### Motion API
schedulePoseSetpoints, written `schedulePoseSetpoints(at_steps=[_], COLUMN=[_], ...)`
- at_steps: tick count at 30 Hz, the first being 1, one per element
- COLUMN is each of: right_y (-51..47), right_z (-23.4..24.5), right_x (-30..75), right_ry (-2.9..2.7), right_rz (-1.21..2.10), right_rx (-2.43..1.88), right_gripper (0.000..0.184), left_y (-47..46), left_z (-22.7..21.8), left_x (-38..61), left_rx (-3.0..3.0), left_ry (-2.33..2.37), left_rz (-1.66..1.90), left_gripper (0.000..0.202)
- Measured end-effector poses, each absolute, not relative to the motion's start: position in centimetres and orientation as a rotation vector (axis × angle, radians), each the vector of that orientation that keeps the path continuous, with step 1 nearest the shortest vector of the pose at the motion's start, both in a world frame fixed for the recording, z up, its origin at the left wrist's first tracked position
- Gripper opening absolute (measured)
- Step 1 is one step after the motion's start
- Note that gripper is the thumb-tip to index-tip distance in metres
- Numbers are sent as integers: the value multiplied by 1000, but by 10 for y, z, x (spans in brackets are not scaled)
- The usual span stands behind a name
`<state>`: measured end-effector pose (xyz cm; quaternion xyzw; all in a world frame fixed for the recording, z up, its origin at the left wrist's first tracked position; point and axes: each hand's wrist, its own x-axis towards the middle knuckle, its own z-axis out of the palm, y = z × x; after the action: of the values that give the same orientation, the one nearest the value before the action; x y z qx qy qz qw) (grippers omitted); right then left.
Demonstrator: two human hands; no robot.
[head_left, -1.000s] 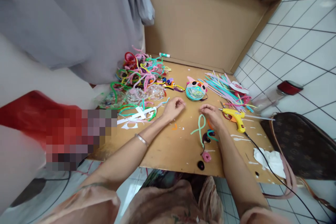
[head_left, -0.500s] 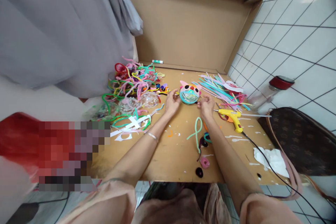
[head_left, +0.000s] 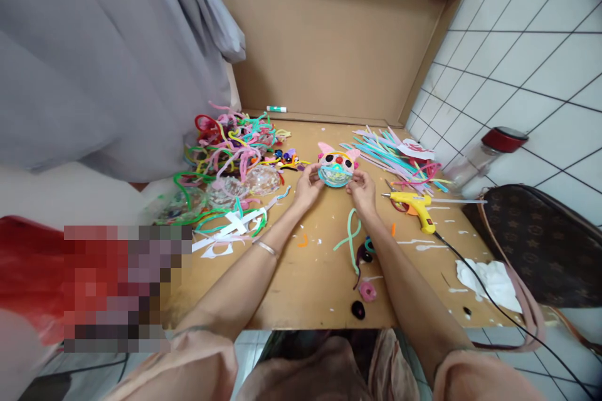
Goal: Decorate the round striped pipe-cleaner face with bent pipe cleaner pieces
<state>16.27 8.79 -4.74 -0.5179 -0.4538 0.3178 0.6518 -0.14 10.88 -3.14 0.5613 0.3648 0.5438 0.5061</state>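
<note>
A small round animal-face craft [head_left: 335,166] is held upright over the middle of the table, facing me. It has pink ears, dark round eyes, a red nose and a clear, shiny lower half edged in turquoise. The fingers of my left hand [head_left: 308,189] close on its left side. At its lower right edge, my right hand [head_left: 363,193] pinches it between thumb and fingers. Its back is hidden. Nearer to me, a looped pale green pipe cleaner [head_left: 352,235] lies by my right forearm, with a pink ring-shaped piece [head_left: 367,291] and a black oval piece [head_left: 358,309] below.
A yellow glue gun [head_left: 414,205] with a black cord lies on the right, near a brown bag [head_left: 540,244] and a red-lidded bottle [head_left: 489,147]. Pipe cleaners [head_left: 388,153] are spread behind it. A tangled pile [head_left: 235,144] sits left. Cardboard [head_left: 329,44] stands behind.
My right hand has moved inward to the craft's edge, and my left fingers sit closer against its side. The face has tipped slightly, showing less of the lower half. The view has shifted a little.
</note>
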Motion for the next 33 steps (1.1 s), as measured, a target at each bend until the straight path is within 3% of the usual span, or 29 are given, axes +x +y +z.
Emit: schedulePoseSetpoints(at_steps=[10, 14, 23, 33], right_y=[71, 68, 58, 61], right_z=[-33, -27, -8, -17], right_x=[149, 150, 154, 158], right_ry=[-907, -942, -1049, -1099], right_rz=[682, 678, 639, 602], right_rx=[-1216, -1183, -1067, -1169], right_gripper=[24, 25, 27, 15], left_y=[93, 93, 96, 101], left_z=[-31, -31, -29, -33], left_x=[-4, -6, -3, -7], left_rx=[1241, 1224, 1253, 1277], left_ry=[932, 881, 767, 813], left_rz=[1396, 1454, 1396, 1416], left_gripper=[30, 40, 93, 88])
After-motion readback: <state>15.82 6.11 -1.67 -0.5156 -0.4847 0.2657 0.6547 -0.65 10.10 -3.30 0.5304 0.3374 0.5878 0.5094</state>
